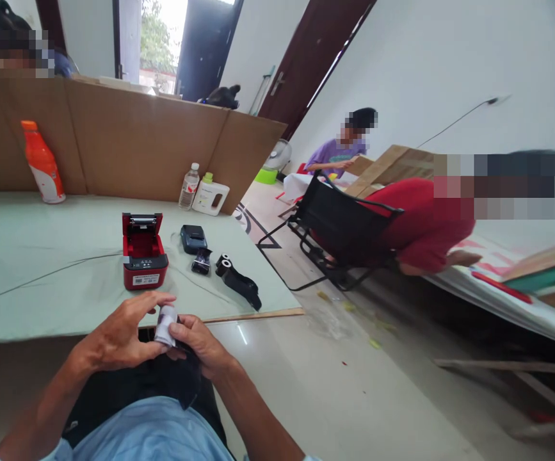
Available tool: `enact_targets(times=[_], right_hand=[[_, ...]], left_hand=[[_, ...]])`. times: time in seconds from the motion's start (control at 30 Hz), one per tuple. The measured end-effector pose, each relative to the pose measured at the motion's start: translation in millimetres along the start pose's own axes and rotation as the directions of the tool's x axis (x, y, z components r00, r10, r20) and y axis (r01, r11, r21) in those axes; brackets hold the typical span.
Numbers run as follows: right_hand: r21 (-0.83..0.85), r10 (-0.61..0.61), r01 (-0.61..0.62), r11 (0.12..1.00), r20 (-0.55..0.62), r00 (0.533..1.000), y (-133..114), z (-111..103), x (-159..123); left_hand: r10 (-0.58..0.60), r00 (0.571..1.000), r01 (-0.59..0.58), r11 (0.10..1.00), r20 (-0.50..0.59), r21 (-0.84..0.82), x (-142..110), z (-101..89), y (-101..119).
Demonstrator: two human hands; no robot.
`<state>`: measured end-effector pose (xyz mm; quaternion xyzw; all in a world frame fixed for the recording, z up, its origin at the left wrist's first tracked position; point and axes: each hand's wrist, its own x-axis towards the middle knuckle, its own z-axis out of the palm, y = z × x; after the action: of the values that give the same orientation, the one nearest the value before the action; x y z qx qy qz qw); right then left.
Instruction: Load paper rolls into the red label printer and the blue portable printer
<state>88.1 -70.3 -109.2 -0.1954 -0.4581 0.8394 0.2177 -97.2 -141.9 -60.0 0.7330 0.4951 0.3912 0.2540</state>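
Over my lap, at the table's front edge, I have a small white paper roll (166, 325). My left hand (126, 333) is closed on it, thumb below and fingers above. From the other side my right hand (203, 342) pinches it with the thumb. A dark strip (188, 384) hangs down beneath my right hand; where it joins the roll is hidden. Just beyond my hands stands a red and black label printer (145, 274), its lid raised and its bay showing. To its right lie a dark compact printer (193, 239) and a small black packet (201, 262).
A black ribbon with white-cored rolls (239, 280) lies near the right corner of the pale green tabletop (80, 301). An orange bottle (44, 163), a clear bottle (189, 187) and a white jug (210, 196) line the cardboard partition (137, 141). Other people sit beyond and at right.
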Motion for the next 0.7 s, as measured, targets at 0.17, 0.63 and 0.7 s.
enact_targets(times=[0.17,0.63,0.7], right_hand=[[-0.003,0.037,-0.037,0.999,0.006,0.999,-5.3,2.5,3.5],[0.15,-0.046,0.05,0.987,-0.032,0.998,3.0,10.9,0.8],[0.153,-0.056,0.061,0.986,-0.037,0.998,1.2,11.0,-0.5]], left_hand=[[0.015,1.0,-0.015,0.997,-0.01,0.071,-3.1,-3.8,5.9],[-0.219,0.948,0.059,0.834,-0.232,-0.548,-10.4,38.2,-8.8],[-0.214,0.949,0.049,0.828,-0.233,-0.559,-9.4,38.4,-9.6]])
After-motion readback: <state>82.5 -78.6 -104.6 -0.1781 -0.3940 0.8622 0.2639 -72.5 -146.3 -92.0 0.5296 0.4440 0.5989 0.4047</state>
